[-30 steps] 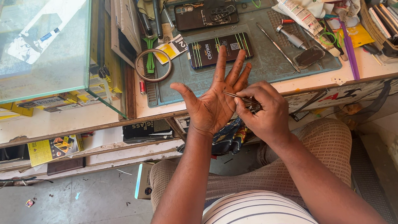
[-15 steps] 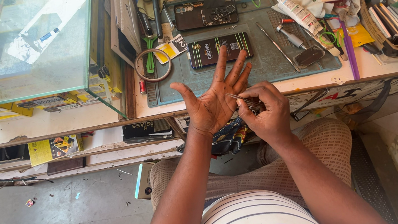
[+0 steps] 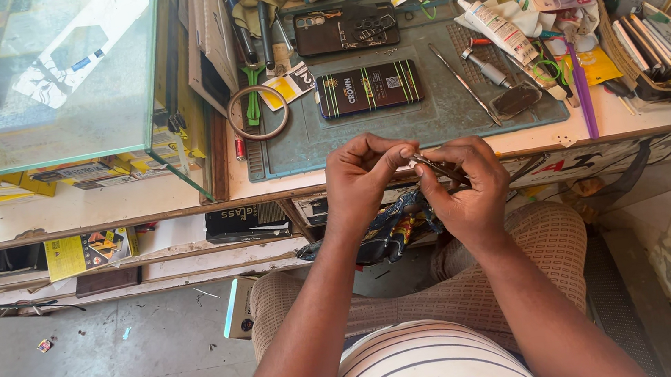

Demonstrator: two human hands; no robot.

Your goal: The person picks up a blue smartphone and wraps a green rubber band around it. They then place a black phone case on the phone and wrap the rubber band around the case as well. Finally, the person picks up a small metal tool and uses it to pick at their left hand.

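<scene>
- The left hand (image 3: pixel 362 178) is curling into a loose fist, its thumb and forefinger pressing together on the tip of the tweezers (image 3: pixel 438 167).
- The right hand (image 3: pixel 465 189) is gripping the tweezers along their length, fingers folding round them; the thin dark metal is slanting from the left fingertips down into the right palm.
- What, if anything, the tweezer tips are pinching is too small to tell.
- Both hands are meeting just short of the bench edge, above the lap.
- Just beyond the fingers a grey-green mat (image 3: pixel 430 121) is lying on the bench.
- On the mat, straight past the left knuckles, a dark phone (image 3: pixel 370 88) is lying flat; a second dark phone back (image 3: pixel 346 29) is lying further off.
- Beyond the right fingers, a thin probe (image 3: pixel 464 85) and a small screwdriver (image 3: pixel 488 69) are resting on the mat.
- To the left of the left fingers, a wire ring (image 3: pixel 258 113) is overlapping the mat's edge.
</scene>
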